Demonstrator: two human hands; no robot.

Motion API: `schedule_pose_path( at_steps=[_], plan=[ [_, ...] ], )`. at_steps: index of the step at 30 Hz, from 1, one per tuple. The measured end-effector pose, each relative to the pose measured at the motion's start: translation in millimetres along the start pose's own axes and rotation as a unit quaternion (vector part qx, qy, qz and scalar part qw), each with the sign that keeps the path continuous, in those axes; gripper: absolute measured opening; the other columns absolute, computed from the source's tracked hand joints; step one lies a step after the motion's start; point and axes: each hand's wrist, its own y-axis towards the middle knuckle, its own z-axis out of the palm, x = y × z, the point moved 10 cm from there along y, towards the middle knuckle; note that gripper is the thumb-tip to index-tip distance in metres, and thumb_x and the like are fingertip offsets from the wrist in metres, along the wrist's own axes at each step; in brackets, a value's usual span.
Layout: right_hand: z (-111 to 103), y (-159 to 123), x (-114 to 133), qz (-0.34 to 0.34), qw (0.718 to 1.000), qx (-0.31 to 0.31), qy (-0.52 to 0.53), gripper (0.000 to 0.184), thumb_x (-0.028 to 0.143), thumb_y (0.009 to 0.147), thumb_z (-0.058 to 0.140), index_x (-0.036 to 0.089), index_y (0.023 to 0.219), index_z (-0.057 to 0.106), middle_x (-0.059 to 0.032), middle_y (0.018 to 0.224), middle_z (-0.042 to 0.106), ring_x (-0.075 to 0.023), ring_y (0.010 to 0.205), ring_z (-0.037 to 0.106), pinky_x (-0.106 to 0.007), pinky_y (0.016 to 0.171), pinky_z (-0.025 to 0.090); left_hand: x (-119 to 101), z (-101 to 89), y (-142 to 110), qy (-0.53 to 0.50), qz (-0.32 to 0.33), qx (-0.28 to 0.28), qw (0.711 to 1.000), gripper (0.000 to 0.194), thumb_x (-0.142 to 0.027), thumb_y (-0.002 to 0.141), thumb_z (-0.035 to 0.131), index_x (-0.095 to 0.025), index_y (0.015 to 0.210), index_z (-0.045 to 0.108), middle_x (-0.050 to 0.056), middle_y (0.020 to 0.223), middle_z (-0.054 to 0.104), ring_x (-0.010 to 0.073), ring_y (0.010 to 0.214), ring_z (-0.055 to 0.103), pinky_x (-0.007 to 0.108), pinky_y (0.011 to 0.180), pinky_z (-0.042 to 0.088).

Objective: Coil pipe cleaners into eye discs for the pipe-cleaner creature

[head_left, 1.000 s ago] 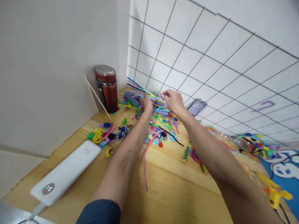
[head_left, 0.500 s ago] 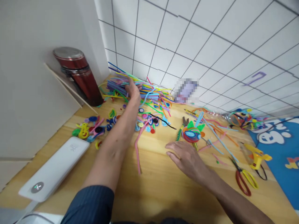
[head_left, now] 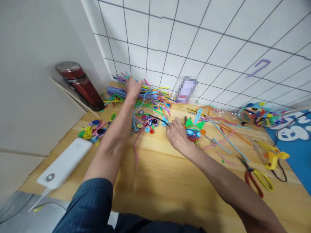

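The left hand [head_left: 133, 87] is stretched toward the far left corner of the table [head_left: 155, 181] and laid on the pile of pipe cleaners [head_left: 152, 94], which is heaped along the back edge. Its fingers are curled over the pile; whether any pipe cleaner is grasped cannot be told. The right hand [head_left: 177, 134] is held palm down, nearer the middle of the table, with its fingers close to the end of a black pipe cleaner [head_left: 159, 119]; whether this is pinched cannot be told.

Just right of that hand, a small craft figure [head_left: 194, 132] with green points is seen. A pink pipe cleaner [head_left: 136, 152] is pointed toward the front edge. Close to the left edge, a red flask [head_left: 84, 87] is stood near the far corner, and a white power bank [head_left: 65, 163] is laid farther forward. Toward the right edge, scissors [head_left: 250, 169] and a yellow glue gun [head_left: 272, 156] are placed.
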Motion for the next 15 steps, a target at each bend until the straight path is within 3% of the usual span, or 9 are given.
schedule_pose_path(
  at_steps=[1, 3, 7, 9, 11, 15],
  plan=[
    [-0.3, 1.0, 0.8, -0.011, 1.000, 0.003, 0.002, 0.034, 0.003, 0.095, 0.047, 0.014, 0.088, 0.079, -0.0112, 0.085, 0.077, -0.0263, 0.095, 0.068, -0.045, 0.108, 0.043, -1.6, -12.2, -2.8, 0.032, -0.014, -0.056, 0.998, 0.055, -0.053, 0.095, 0.062, -0.007, 0.126, 0.063, 0.019, 0.126, 0.066, 0.0354, 0.138, 0.036, 0.048, 0.106, 0.020],
    [-10.2, -2.0, -0.6, -0.018, 1.000, -0.016, 0.003, 0.031, 0.003, 0.094, 0.048, 0.013, 0.088, 0.077, -0.0123, 0.085, 0.076, -0.0268, 0.091, 0.066, -0.043, 0.099, 0.046, -13.4, -22.8, -7.6, 0.096, -0.011, -0.096, 0.991, 0.051, -0.046, 0.090, 0.067, -0.009, 0.125, 0.067, 0.022, 0.133, 0.065, 0.0398, 0.135, 0.042, 0.050, 0.107, 0.025],
    [-44.0, -23.0, -10.1, -0.010, 0.994, -0.102, 0.032, 0.023, 0.005, 0.095, 0.052, 0.012, 0.097, 0.074, -0.0138, 0.094, 0.075, -0.0282, 0.092, 0.065, -0.039, 0.084, 0.046, -54.8, -19.3, -18.7, 0.144, 0.069, -0.036, 0.987, 0.040, -0.033, 0.092, 0.062, -0.011, 0.124, 0.070, 0.015, 0.120, 0.072, 0.0290, 0.112, 0.056, 0.039, 0.096, 0.037],
    [-57.1, -39.2, -15.8, -0.010, 0.987, -0.147, 0.070, 0.026, 0.004, 0.096, 0.049, 0.013, 0.101, 0.073, -0.0126, 0.098, 0.075, -0.0259, 0.092, 0.066, -0.037, 0.082, 0.046, -84.5, -12.6, -36.9, 0.131, 0.149, 0.032, 0.980, 0.036, -0.029, 0.094, 0.054, -0.008, 0.118, 0.072, 0.012, 0.106, 0.073, 0.0232, 0.098, 0.055, 0.034, 0.087, 0.038],
    [-65.5, -58.8, -18.3, -0.023, 0.976, -0.185, 0.112, 0.029, 0.003, 0.097, 0.045, 0.014, 0.102, 0.072, -0.0109, 0.098, 0.075, -0.0234, 0.091, 0.067, -0.034, 0.082, 0.048, -105.3, -7.2, -65.8, 0.125, 0.184, 0.106, 0.969, 0.031, -0.029, 0.093, 0.055, -0.007, 0.101, 0.076, 0.006, 0.084, 0.068, 0.0182, 0.080, 0.052, 0.031, 0.075, 0.036],
    [-73.7, -105.7, -14.8, -0.066, 0.951, -0.247, 0.174, 0.024, 0.006, 0.099, 0.048, 0.015, 0.098, 0.070, -0.0081, 0.094, 0.076, -0.0222, 0.090, 0.070, -0.033, 0.083, 0.051, -135.3, 18.4, -161.8, 0.103, 0.254, 0.282, 0.919, 0.033, -0.041, 0.091, 0.063, -0.014, 0.079, 0.076, -0.001, 0.072, 0.064, 0.0140, 0.070, 0.053, 0.026, 0.064, 0.035]
  ],
)
